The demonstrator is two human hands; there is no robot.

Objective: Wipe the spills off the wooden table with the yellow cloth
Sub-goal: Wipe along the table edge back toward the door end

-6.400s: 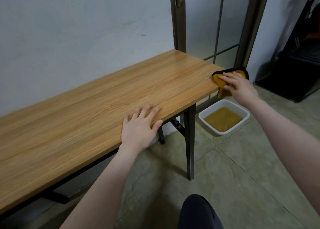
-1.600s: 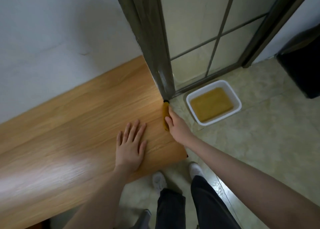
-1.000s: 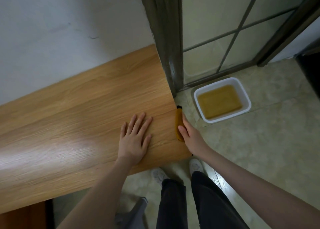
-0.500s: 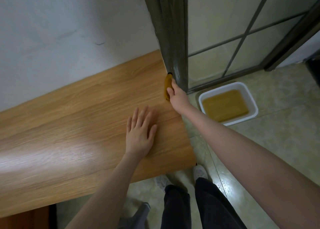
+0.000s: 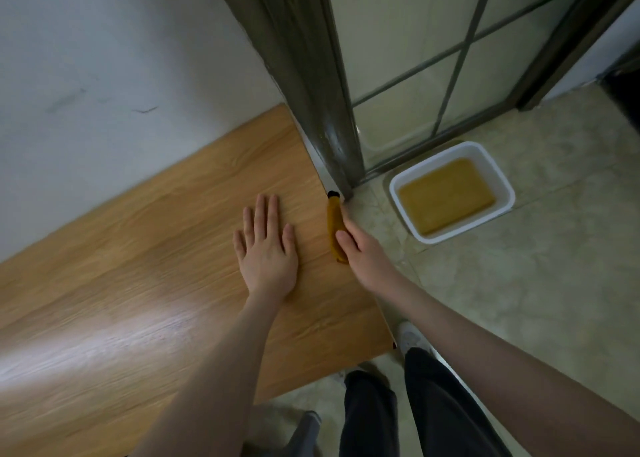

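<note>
Head camera, looking down: a person's left hand (image 5: 265,245) lies flat on the wooden counter (image 5: 145,266), fingers (image 5: 260,211) straight and slightly spread, holding nothing. The right hand (image 5: 363,254) presses the yellow cloth (image 5: 333,223) against the counter's right end edge, thumb on the cloth; whether the other fingers curl around it cannot be told, since they fall behind the edge. The cloth, with a dark tip at its far end, sits just near of a dark metal door frame (image 5: 311,86). On the tiled floor (image 5: 519,301) to the right stands a white tub (image 5: 450,238) of yellowish-brown liquid. Dark trousers and a white shoe (image 5: 410,337) show at the near edge.
</note>
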